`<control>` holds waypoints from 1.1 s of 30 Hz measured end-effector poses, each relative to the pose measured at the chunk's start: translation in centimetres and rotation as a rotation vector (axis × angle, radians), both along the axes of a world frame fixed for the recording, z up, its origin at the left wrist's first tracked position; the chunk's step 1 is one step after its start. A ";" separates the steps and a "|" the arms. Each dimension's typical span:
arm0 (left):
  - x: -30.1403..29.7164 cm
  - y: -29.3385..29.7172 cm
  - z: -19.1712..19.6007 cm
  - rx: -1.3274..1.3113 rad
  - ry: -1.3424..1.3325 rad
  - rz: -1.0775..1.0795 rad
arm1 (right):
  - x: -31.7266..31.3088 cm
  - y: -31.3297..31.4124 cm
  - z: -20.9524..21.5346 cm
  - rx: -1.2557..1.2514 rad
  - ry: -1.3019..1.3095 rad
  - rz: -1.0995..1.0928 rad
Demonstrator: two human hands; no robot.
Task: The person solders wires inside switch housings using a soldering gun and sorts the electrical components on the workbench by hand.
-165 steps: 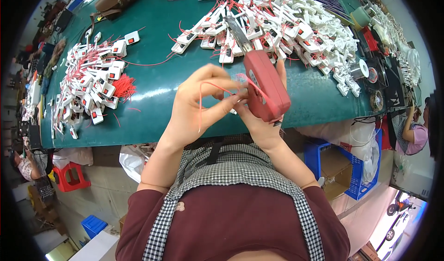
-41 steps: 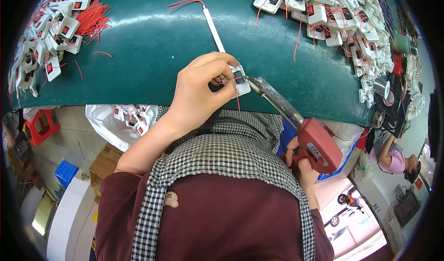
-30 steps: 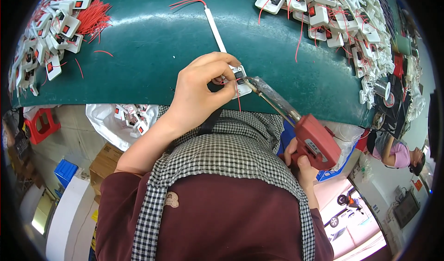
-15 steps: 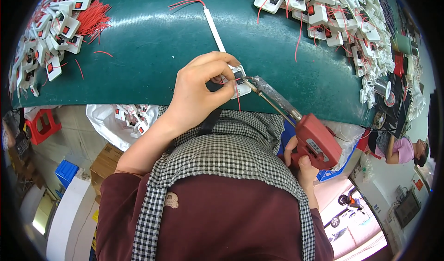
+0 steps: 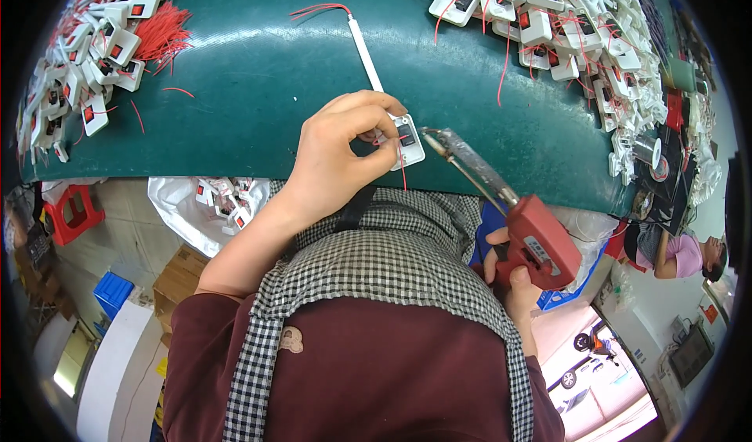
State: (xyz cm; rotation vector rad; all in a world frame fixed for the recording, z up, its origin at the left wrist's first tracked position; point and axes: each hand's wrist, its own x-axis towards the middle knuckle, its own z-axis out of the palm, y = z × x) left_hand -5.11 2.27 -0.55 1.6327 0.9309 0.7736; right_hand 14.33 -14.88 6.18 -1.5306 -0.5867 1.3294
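Note:
My left hand (image 5: 348, 140) is closed at the table's near edge, thumb and fingertips pinching a thin red wire (image 5: 403, 173) over a white plastic housing (image 5: 413, 153). A black switch (image 5: 406, 135) sits in that housing. From its far end a white tube (image 5: 363, 54) runs away across the table, with red wires (image 5: 325, 7) coming out of the tip. My right hand (image 5: 513, 273) is wrapped round the red handle of a soldering gun (image 5: 540, 242). The gun's metal tip points at the switch and stands a little apart from it, to the right.
White housings with red switches (image 5: 94, 117) are heaped at the left beside a bundle of cut red wires (image 5: 163, 36). More wired housings (image 5: 540, 27) are piled at the right, near a solder spool (image 5: 647, 150). A white bag of housings (image 5: 168, 207) hangs below the table (image 5: 258, 89).
The soldering gun has drawn back slightly to the right, so its tip has come away from the switch. My left hand keeps nearly the same place and pinch.

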 end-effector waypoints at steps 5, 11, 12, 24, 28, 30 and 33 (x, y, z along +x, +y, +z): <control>-0.2 0.1 0.0 0.011 0.009 0.009 | -0.5 0.7 -0.2 0.052 -0.112 -0.093; -0.4 0.5 0.0 0.136 0.021 -0.032 | -0.4 0.3 -0.3 0.096 -0.158 -0.117; -0.1 0.4 0.0 0.144 0.017 -0.042 | -0.2 0.2 -0.4 0.137 -0.179 -0.107; -6.2 1.9 1.2 0.554 0.291 0.169 | -0.7 -0.3 -0.6 0.177 -0.210 -0.101; -13.9 5.3 2.5 0.607 0.860 0.340 | -0.8 0.1 -0.9 0.196 -0.212 -0.130; -15.2 5.9 2.3 0.577 0.844 0.282 | -0.3 0.5 -1.4 0.177 -0.153 -0.116; -14.2 7.8 2.9 0.546 0.822 0.208 | 0.8 0.7 -0.7 0.196 -0.150 -0.087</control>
